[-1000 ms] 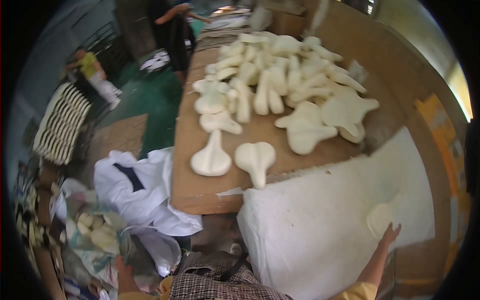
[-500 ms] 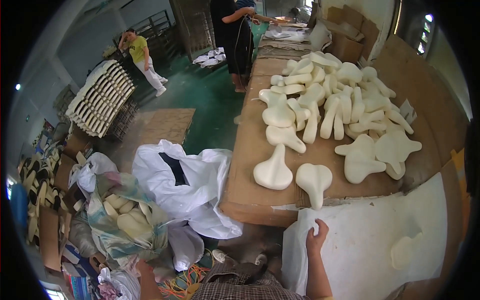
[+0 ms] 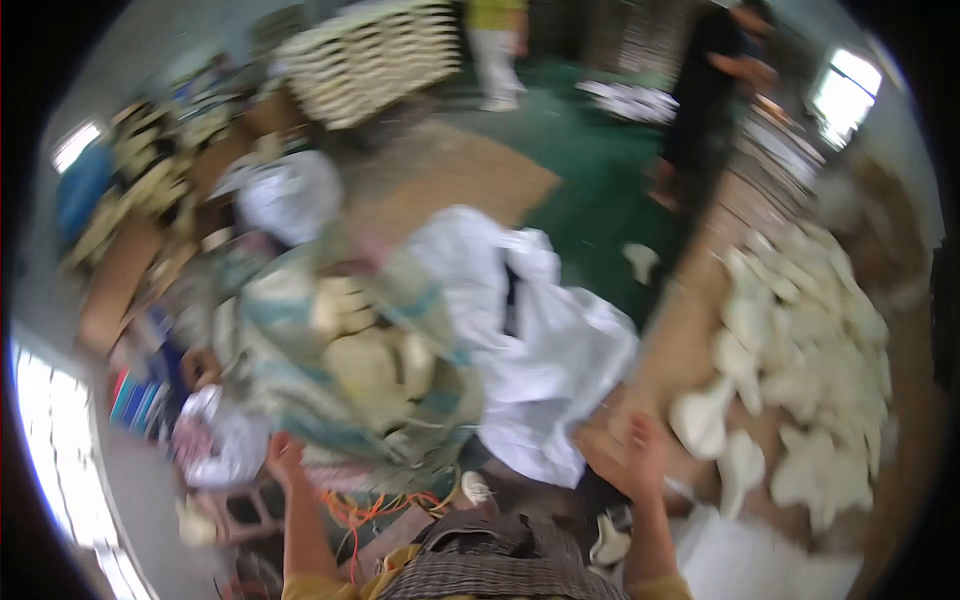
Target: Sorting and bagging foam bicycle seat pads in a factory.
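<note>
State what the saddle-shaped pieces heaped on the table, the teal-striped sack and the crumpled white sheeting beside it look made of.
Saddle-shaped pieces: probably moulded foam, matte cream, judging by their plump, rounded forms.
Teal-striped sack: likely woven plastic, dull, given its thin, banded wall.
Crumpled white sheeting: thin cloth or woven plastic, smooth-looking; its folds fit either.

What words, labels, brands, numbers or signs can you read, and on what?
None can be read; the picture is blurred.
Blue-and-red striped object: too small and blurred.
Crumpled white plastic sack: dark patch, too blurred to tell whether it's print.
Cream saddle-shaped pieces: no text visible.
</note>
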Available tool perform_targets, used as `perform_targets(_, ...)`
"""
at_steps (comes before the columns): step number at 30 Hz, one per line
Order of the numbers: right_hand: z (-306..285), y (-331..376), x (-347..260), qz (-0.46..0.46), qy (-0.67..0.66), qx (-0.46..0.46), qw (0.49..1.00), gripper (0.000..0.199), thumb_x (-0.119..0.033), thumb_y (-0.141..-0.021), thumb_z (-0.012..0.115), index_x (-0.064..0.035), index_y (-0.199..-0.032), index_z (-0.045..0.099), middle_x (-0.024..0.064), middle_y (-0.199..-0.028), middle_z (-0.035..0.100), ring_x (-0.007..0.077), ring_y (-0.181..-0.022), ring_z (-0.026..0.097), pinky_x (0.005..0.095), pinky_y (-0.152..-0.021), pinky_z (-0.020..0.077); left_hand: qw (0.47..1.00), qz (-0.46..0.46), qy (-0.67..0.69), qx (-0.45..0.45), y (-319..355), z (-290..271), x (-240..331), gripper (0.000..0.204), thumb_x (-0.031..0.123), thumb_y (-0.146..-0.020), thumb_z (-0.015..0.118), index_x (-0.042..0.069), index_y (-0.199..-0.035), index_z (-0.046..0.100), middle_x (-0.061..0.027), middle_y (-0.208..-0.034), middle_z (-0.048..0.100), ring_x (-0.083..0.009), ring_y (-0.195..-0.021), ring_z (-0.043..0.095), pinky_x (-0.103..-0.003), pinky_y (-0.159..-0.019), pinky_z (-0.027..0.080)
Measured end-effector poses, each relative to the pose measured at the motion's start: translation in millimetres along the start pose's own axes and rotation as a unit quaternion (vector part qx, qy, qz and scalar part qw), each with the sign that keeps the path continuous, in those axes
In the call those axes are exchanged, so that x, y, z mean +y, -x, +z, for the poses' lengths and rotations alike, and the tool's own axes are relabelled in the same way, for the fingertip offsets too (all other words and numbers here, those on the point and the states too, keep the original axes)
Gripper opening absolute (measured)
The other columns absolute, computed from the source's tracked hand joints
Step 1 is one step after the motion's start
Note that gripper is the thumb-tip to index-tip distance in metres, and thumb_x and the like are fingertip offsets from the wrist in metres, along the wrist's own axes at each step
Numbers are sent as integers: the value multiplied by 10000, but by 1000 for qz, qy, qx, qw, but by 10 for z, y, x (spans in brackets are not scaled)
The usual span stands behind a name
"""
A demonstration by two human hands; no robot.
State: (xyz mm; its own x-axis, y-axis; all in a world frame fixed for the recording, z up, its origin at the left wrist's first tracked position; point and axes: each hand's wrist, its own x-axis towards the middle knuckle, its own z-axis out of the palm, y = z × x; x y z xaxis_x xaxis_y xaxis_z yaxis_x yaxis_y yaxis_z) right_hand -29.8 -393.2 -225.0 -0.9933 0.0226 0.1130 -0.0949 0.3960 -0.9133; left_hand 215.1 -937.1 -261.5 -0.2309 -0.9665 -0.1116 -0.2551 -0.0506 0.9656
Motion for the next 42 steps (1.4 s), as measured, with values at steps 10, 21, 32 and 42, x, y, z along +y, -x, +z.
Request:
perform_targets(10,-117,-429,195,-56,182,130,973,169,-44,-766,566,-4,-928,592,167,-886,592,313,-830,578,349,-724,471,999,0,26,43,-153,-208,76,394,100,-726,566,-29,-1094,510,-181,-943,554,-285,-781,539,-402,-660,456)
perform_targets(21,-1777,-971,2188,140,313,212,915,454,-234,-736,659,-14,-1113,536,209,-974,559,356,-936,524,410,-826,425,974,183,-133,16,944,945,974,291,45,-720,568,-61,-991,587,-134,-804,582,-188,-608,501,-311,-519,417)
perform_targets(32,-1824,-1201,2361,187,357,39,914,737,-432,-693,658,-158,-1311,364,118,-1107,474,298,-1013,464,453,-827,379,961,171,-189,-107,1335,1576,851,331,31,-772,501,32,-1101,533,-45,-910,562,-118,-643,541,-212,-567,438)
perform_targets(42,-1865,-1210,2188,152,383,21,911,676,-418,-700,645,-137,-1274,427,99,-1048,510,278,-971,467,428,-814,363,963,139,-194,-125,1862,1954,984,365,39,-772,511,26,-1136,509,-104,-1009,568,-148,-679,566,-223,-571,451)
